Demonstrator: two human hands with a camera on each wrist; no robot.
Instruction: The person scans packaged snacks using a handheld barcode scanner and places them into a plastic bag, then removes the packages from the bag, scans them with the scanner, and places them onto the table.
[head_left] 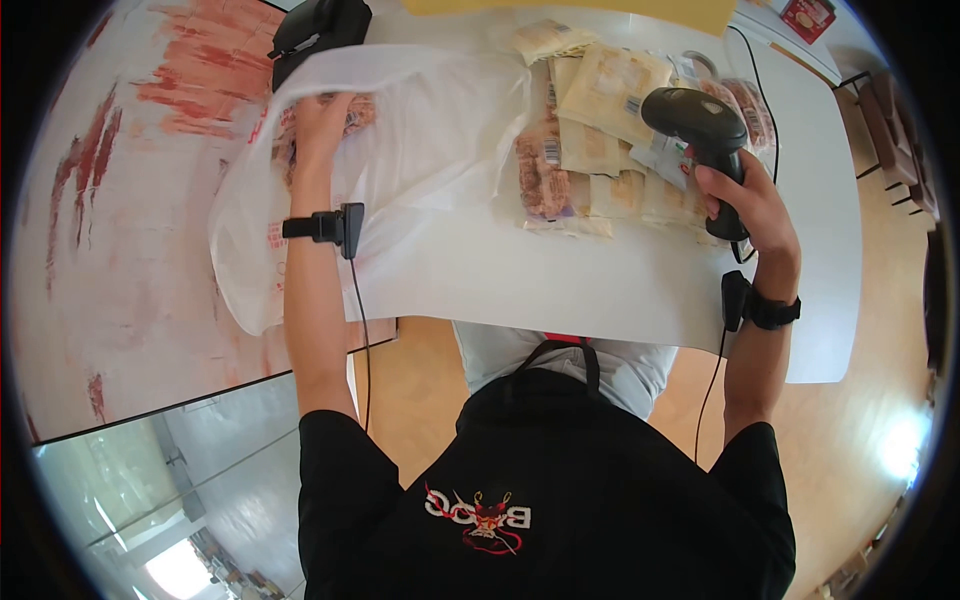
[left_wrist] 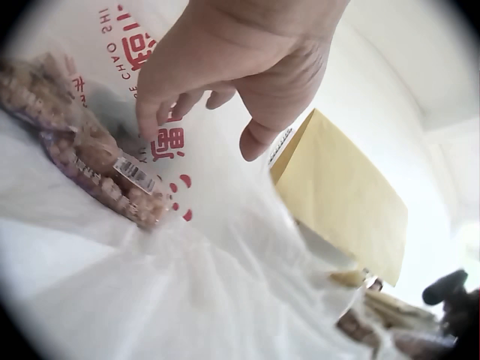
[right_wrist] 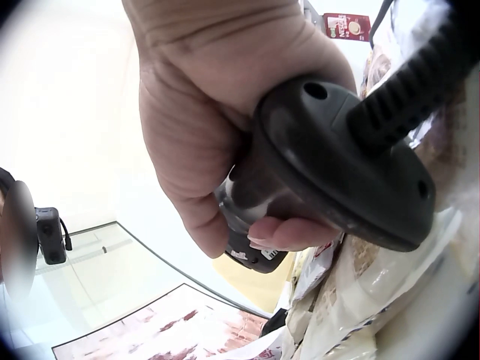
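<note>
We seem to be at a shop's checkout, though we cannot be certain: across a white worktop (head_left: pixel 570 275) we find packaged foods (head_left: pixel 612 90), several with barcode labels, a black handheld barcode scanner (head_left: pixel 690 113) above them, and, towards the left, a white plastic carrier bag (head_left: pixel 430 110) with red lettering.

Head view: I lose the fingertips of the left hand (head_left: pixel 322 125) behind the rim of the white plastic bag (head_left: pixel 430 130); black case (head_left: pixel 322 40) cropped at the top; print on the pale yellow packets (head_left: pixel 607 88) too small for me. Right wrist view: the barcode scanner's (right_wrist: pixel 360 187) ribbed cable sleeve (right_wrist: pixel 412 86) cut off upper right
</note>
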